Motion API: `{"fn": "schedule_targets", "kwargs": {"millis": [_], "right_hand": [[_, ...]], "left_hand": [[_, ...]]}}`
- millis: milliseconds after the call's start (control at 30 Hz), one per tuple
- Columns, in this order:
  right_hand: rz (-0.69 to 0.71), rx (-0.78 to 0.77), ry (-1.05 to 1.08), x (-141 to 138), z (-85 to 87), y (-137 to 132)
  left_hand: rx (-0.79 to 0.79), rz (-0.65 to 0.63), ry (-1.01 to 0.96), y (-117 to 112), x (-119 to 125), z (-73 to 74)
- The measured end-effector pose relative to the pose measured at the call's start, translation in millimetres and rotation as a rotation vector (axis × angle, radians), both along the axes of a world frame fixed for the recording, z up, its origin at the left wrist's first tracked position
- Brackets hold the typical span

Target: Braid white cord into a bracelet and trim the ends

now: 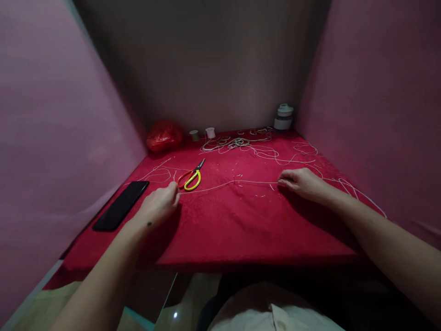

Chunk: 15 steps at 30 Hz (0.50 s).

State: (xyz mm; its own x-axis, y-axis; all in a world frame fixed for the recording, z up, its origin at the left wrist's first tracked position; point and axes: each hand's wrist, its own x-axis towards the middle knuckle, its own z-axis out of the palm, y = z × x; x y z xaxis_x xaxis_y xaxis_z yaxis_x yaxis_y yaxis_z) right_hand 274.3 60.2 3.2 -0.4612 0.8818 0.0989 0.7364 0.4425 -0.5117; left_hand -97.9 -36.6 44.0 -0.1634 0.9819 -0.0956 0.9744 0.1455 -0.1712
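Note:
A thin pale cord (255,181) runs nearly level between my two hands, with a small dark knot or pin near its middle. My left hand (161,200) is closed on the cord's left end, just below the scissors. My right hand (299,181) pinches the cord on the other side, above the red cloth. The scissors (193,180), with one red and one yellow handle, lie with blades pointing away. Several short cord snippets (240,185) are scattered on the cloth around the cord.
A black phone (120,206) lies left of my left hand. Tangled cords (237,143) spread across the back of the red cloth (213,234). Behind them stand two thread spools (210,133), a red plastic bag (164,136) and a lidded jar (283,117). Pink panels (372,101) flank both sides.

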Motion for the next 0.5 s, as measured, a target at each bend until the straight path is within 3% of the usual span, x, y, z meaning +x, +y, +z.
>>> {"fn": "schedule_targets", "kwargs": {"millis": [200,367,500], "right_hand": [[0.024,0.1,-0.182,1,-0.2,-21],[0.02,0.061,-0.114,13,5.8,-50],[-0.016,-0.046,0.011,24,8.5,-90]], "left_hand": [[-0.082,-0.087,-0.085,-43,7,-13.0],[-0.103,-0.146,-0.37,-68,24,-17.3],[-0.103,-0.171,-0.584,-89,44,-22.4]]}}
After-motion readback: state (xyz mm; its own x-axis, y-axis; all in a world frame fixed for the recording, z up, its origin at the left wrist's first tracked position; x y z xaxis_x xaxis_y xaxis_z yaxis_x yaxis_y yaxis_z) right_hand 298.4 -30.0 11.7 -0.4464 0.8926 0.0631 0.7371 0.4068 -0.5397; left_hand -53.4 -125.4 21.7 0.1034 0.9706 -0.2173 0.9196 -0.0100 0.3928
